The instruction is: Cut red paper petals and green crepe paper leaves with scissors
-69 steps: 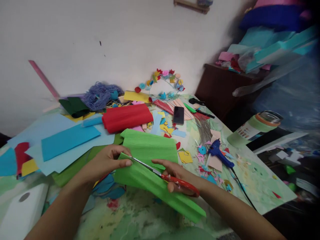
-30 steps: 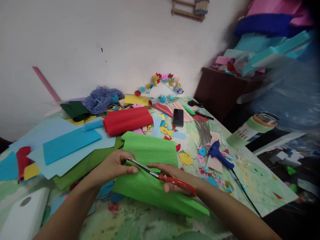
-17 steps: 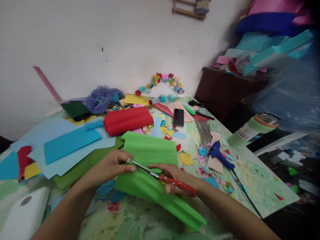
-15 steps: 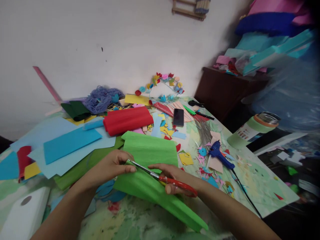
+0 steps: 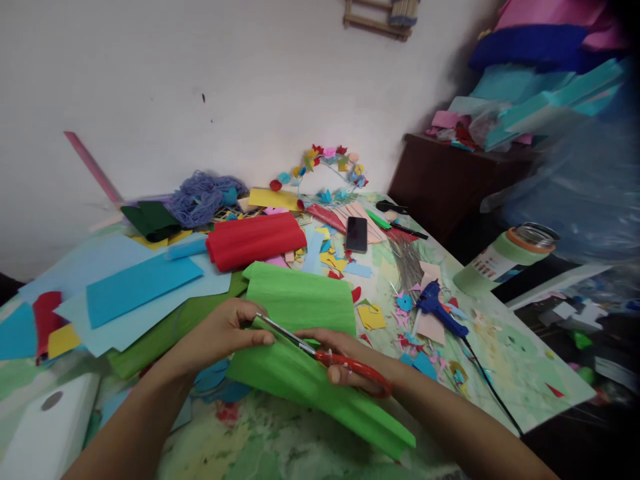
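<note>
A bright green crepe paper (image 5: 320,387) slants across the near middle of the table. My left hand (image 5: 240,327) pinches its upper left edge between thumb and fingers. Red-handled scissors (image 5: 355,370) are in my right hand (image 5: 345,347), their blades pointing up and left along the paper's upper edge, the tips beside my left fingers. The blades look nearly closed. Behind both hands lies another stretch of the green paper (image 5: 300,293); whether the two join is hidden by my hands and the scissors.
Beyond lie a red paper roll (image 5: 256,240), blue paper (image 5: 143,290), a phone (image 5: 357,234) and a flower wreath (image 5: 325,160). On the right are a blue glue gun (image 5: 440,310) with its cord and a green bottle (image 5: 505,260). A white box (image 5: 50,427) sits near left.
The scissors and my right hand have shifted slightly left and up. The lower right end of the green paper has risen a little. My left hand keeps its pinch.
</note>
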A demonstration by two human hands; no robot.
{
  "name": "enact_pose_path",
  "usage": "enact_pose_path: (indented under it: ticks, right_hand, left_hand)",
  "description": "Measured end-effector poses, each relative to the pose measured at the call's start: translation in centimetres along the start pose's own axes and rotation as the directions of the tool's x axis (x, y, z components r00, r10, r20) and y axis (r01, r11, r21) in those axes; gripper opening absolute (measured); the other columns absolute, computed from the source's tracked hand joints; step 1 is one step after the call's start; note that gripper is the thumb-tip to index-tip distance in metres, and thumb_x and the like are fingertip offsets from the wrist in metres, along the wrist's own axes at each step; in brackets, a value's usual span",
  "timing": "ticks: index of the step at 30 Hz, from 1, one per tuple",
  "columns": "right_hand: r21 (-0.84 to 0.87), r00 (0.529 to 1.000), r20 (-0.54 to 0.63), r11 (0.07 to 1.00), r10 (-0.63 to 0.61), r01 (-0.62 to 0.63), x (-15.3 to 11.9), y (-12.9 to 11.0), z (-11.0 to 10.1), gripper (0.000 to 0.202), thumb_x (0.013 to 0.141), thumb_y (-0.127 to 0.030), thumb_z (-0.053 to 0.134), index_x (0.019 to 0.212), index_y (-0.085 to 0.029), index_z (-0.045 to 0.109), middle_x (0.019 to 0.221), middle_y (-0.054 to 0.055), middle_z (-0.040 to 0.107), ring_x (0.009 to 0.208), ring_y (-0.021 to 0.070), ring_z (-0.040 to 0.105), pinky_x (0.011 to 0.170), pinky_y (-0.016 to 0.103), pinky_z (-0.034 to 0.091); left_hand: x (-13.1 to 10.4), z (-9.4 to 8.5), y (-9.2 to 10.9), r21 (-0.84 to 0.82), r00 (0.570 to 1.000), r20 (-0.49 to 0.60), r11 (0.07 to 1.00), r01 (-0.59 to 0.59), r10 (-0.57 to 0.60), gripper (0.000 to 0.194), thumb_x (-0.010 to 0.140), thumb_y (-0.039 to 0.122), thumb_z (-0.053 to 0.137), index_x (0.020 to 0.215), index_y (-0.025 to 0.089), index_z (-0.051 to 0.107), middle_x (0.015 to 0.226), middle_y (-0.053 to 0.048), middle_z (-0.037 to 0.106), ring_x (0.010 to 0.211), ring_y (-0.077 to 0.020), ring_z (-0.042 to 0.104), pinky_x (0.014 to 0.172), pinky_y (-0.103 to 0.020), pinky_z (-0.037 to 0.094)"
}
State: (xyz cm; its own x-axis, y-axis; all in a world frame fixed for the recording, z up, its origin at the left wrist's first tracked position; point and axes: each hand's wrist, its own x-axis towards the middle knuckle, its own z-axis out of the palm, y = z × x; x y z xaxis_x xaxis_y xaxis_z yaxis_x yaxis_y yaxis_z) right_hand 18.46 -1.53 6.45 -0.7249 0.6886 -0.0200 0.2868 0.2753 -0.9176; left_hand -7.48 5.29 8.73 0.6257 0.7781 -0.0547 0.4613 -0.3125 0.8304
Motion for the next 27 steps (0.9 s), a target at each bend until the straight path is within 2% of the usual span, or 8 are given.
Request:
enact_pose_path:
  ticks: [7,12,14,16,19,22,25,27]
  right_hand:
    - [0.16,0.997,-0.072,0.987,0.001,0.011,0.2,-0.3,0.1,0.087,0.073,-0.079,0.045,0.133,-0.015,0.042,0.1,0.008,0.053,0.088,0.0203,0.048,0.075,0.034,0.041]
    - [0.301,0.997,-0.071,0.954,0.027,-0.005,0.7,0.7,1.1,0.087,0.069,-0.074,0.058,0.134,-0.021,0.038,0.071,-0.004,0.044,0.063,0.0123,0.045,0.06,0.026,0.038]
    - [0.367,0.996,-0.073,0.93,0.044,-0.014,0.7,0.6,1.4,0.087,0.069,-0.071,0.062,0.135,-0.021,0.036,0.067,-0.006,0.04,0.058,0.011,0.043,0.056,0.024,0.036]
    - [0.377,0.987,-0.15,0.926,0.049,0.011,0.3,0.4,1.4,0.083,0.068,-0.072,0.061,0.131,-0.021,0.04,0.068,-0.005,0.041,0.059,0.0111,0.043,0.055,0.023,0.034]
    - [0.303,0.932,-0.361,0.948,0.025,0.092,-0.5,0.5,0.7,0.076,0.071,-0.075,0.055,0.123,-0.02,0.047,0.073,-0.002,0.044,0.061,0.0113,0.04,0.054,0.023,0.032]
    - [0.257,0.891,-0.45,0.964,0.058,0.067,-1.2,1.6,-0.2,0.074,0.072,-0.069,0.059,0.124,-0.018,0.047,0.066,-0.005,0.041,0.054,0.0098,0.035,0.05,0.022,0.029]
    - [0.117,0.839,-0.524,0.988,0.145,-0.097,-1.4,2.9,-0.9,0.073,0.069,-0.056,0.07,0.128,-0.02,0.047,0.06,-0.007,0.043,0.052,0.0102,0.039,0.05,0.022,0.031]
    - [-0.048,0.765,-0.616,0.961,0.187,-0.273,-1.4,3.7,-1.2,0.072,0.067,-0.05,0.073,0.129,-0.022,0.049,0.068,-0.003,0.056,0.06,0.0138,0.051,0.056,0.024,0.038]
  left_hand:
    - [0.1,0.1,-0.1,0.0,1.0,0.012,1.0,0.019,-0.019,0.021,0.071,0.039,0.067,0.066,0.019,0.069,0.063,0.001,0.062,0.065,-0.015,0.056,0.057,-0.023,0.041]
    - [0.3,0.3,-0.1,-0.015,0.999,0.039,0.999,0.036,-0.035,0.019,0.07,0.037,0.069,0.066,0.019,0.069,0.06,0.002,0.061,0.061,-0.0132,0.053,0.056,-0.023,0.04]
    - [0.3,0.3,-0.1,-0.034,0.998,0.057,0.999,0.037,-0.035,0.017,0.068,0.035,0.071,0.068,0.019,0.069,0.063,0.002,0.062,0.062,-0.0132,0.054,0.057,-0.023,0.04]
    - [0.2,0.0,-0.2,-0.066,0.999,0.028,0.997,0.039,-0.037,0.014,0.067,0.033,0.072,0.071,0.02,0.07,0.07,0.0,0.066,0.068,-0.0146,0.056,0.062,-0.024,0.043]
    - [-0.2,-0.5,-0.7,-0.169,0.99,-0.106,0.983,0.073,-0.091,0.014,0.067,0.033,0.073,0.072,0.021,0.069,0.075,0.0,0.066,0.073,-0.0155,0.058,0.066,-0.025,0.044]
    - [-0.4,-0.6,-1.4,-0.323,0.963,-0.199,0.94,0.112,-0.183,0.013,0.069,0.034,0.073,0.074,0.023,0.069,0.076,0.001,0.065,0.072,-0.0142,0.057,0.063,-0.023,0.044]
    - [-0.4,-0.3,-1.5,-0.426,0.943,-0.217,0.894,0.141,-0.252,0.015,0.071,0.037,0.072,0.08,0.025,0.071,0.079,0.001,0.067,0.074,-0.0139,0.058,0.064,-0.021,0.045]
    - [-0.2,-0.1,-1.3,-0.435,0.935,-0.225,0.887,0.154,-0.273,0.018,0.073,0.04,0.07,0.084,0.026,0.072,0.08,0.002,0.067,0.077,-0.0138,0.058,0.065,-0.02,0.045]
